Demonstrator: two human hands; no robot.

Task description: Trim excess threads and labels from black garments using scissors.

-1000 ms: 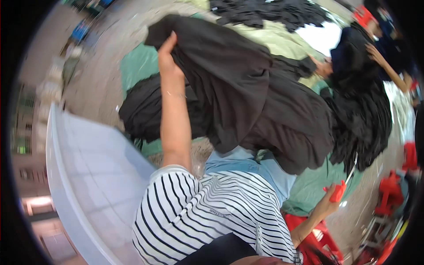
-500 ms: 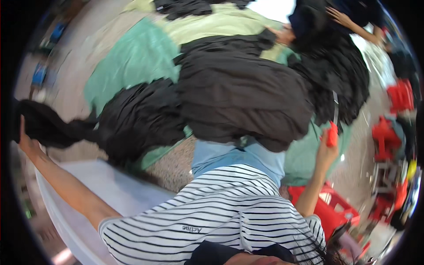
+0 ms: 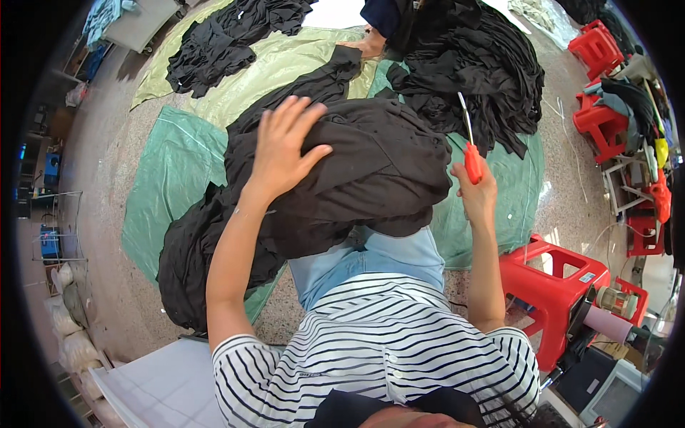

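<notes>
One black cloth pile (image 3: 378, 164) lies over the jeans (image 3: 410, 253); the step in hand looks like handling it, and taking hold would call for closing the left grip (image 3: 282, 153). That grip is spread above its left side, palm down; contact cannot be told. The right grip (image 3: 479, 194), elbow bent, wraps a red-handled tool (image 3: 472, 162), metal end pointing forward.

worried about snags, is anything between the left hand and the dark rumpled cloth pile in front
Nothing visible stands between the left hand and the dark rumpled cloth pile: that hand is spread over it. The red-handled metal tool is off to the right, in the right hand.
</notes>
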